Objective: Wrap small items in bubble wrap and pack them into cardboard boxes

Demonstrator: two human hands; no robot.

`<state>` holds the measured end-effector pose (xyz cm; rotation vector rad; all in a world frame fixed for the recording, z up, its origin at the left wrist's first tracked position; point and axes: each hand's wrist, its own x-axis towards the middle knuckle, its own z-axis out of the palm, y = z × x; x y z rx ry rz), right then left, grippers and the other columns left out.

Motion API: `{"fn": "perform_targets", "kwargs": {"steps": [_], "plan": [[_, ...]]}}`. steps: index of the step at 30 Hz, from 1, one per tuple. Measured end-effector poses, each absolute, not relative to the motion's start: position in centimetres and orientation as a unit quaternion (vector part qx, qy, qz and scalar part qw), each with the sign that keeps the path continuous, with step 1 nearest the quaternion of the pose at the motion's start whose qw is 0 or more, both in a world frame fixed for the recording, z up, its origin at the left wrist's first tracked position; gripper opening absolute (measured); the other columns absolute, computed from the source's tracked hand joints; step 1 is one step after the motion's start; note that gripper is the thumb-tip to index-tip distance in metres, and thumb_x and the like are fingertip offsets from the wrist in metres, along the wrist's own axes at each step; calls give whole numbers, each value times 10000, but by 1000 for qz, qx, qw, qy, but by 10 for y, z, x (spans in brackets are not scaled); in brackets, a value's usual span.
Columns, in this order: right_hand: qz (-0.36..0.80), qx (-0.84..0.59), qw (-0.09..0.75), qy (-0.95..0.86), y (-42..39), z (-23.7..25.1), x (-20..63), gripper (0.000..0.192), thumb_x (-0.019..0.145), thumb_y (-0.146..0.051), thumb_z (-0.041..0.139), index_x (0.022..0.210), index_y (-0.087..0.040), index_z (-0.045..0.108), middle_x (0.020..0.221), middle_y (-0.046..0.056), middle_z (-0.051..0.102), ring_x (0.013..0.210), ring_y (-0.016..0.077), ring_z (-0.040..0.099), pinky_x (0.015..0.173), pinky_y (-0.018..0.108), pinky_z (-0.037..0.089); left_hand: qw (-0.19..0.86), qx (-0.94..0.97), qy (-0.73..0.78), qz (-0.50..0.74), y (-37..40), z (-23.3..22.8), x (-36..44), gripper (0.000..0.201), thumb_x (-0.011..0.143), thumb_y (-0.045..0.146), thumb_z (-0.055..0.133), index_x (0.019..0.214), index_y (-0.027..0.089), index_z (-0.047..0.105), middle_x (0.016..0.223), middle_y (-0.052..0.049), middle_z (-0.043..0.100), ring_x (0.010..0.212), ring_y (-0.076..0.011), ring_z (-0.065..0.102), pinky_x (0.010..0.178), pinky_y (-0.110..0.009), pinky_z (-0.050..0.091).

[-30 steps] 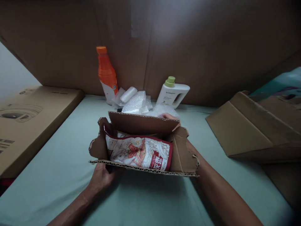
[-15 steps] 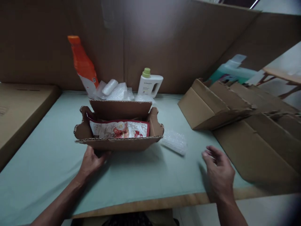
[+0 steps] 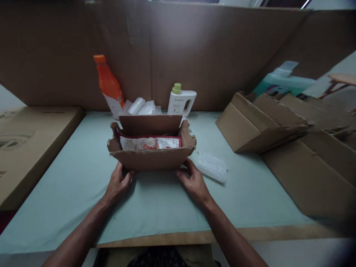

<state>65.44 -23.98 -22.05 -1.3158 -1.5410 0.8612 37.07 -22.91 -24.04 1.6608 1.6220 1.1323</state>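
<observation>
Cardboard box [image 3: 151,157], open-topped with ragged flaps, at mid-bench [image 3: 69,185] on the pale green cover. Inside the box: red-and-white printed pouch [image 3: 150,142], lying lengthwise against the near wall, only its upper edge showing. Left hand [image 3: 116,183] at the box's near left corner, fingers curled against the base, grip closed on the cardboard. Right hand [image 3: 194,181] at the box's near right corner, thumb and fingers pressed to the lower edge, grip likewise on the box. Just right of the box, touching or nearly so: clear bubble wrap piece [image 3: 213,167], flat on the cover. Behind the box, against the tall cardboard backdrop [image 3: 222,52]: orange bottle [image 3: 109,86] leaning to the left, bubble wrap rolls [image 3: 141,106], white jug with green cap [image 3: 181,100]. Well right of the box: stacked flattened cartons [image 3: 278,122]. Far left of the box: large flat carton [image 3: 30,141].
</observation>
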Motion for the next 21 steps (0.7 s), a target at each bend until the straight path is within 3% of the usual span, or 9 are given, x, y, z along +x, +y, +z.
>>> {"fn": "perform_targets", "kwargs": {"steps": [2, 5, 7, 9, 11, 13, 16, 18, 21], "plan": [[293, -540, 459, -641, -245, -218, 671, 526, 858, -311, 607, 1374, -229, 552, 1359, 140, 635, 1201, 282, 634, 977, 483, 550, 275, 637, 589, 415, -227, -241, 370, 316, 837, 388, 548, 1068, 174, 578, 923, -54, 640, 873, -210, 612, 808, -322, 516], [95, -611, 471, -630, -258, -214, 708, 480, 873, -369, 636, 1329, -220, 606, 1402, 151, 598, 1312, 313, 550, 1117, 574, 415, 267, 641, 587, 417, -227, -239, 371, 327, 843, 354, 540, 1112, 177, 594, 982, -76, 659, 941, -229, 620, 879, -348, 518], [5, -680, 465, -567, -266, -217, 734, 568, 845, -465, 673, 1326, -173, 604, 1376, 188, 598, 1312, 353, 530, 1133, 630, 350, 265, 641, 587, 417, -228, -237, 371, 353, 842, 347, 552, 1146, 174, 596, 996, -85, 668, 988, -240, 626, 918, -360, 516], [30, -737, 459, -495, -268, -223, 753, 735, 765, -556, 724, 1341, -125, 579, 1249, 199, 648, 1191, 364, 592, 1063, 634, 406, 265, 641, 589, 415, -228, -235, 370, 367, 838, 353, 568, 1151, 164, 597, 999, -92, 674, 1013, -248, 636, 932, -363, 519], [130, -748, 478, -442, -267, -227, 761, 785, 714, -584, 744, 1313, -100, 589, 1019, 136, 690, 968, 306, 655, 925, 549, 512, 266, 641, 589, 414, -229, -234, 370, 375, 834, 364, 583, 1146, 156, 597, 1018, -102, 678, 1022, -255, 646, 934, -368, 527], [180, -719, 525, -418, -266, -225, 759, 665, 735, -552, 732, 1225, -112, 644, 836, 55, 657, 777, 228, 638, 786, 436, 550, 271, 641, 585, 416, -229, -235, 370, 407, 830, 368, 591, 1174, 150, 588, 1059, -113, 682, 1048, -262, 652, 956, -383, 527], [42, -675, 577, -459, -275, -206, 743, 376, 839, -412, 697, 1128, -171, 703, 884, 51, 678, 776, 197, 628, 786, 381, 534, 284, 639, 572, 429, -232, -238, 370, 495, 825, 351, 587, 1262, 121, 553, 1151, -145, 676, 1117, -277, 652, 1021, -420, 507], [-81, -623, 558, -541, -289, -192, 727, 251, 886, -269, 668, 1130, -224, 709, 984, 59, 704, 857, 206, 647, 839, 380, 525, 291, 630, 564, 448, -234, -240, 370, 562, 814, 330, 590, 1324, 104, 523, 1227, -174, 660, 1167, -286, 644, 1058, -442, 489], [-133, -529, 448, -709, -315, -186, 694, 339, 905, -99, 575, 1182, -261, 685, 995, 62, 706, 911, 220, 644, 825, 375, 512, 311, 602, 557, 480, -236, -242, 369, 642, 801, 308, 610, 1407, 140, 477, 1330, -177, 629, 1233, -283, 620, 1095, -461, 468]]}}
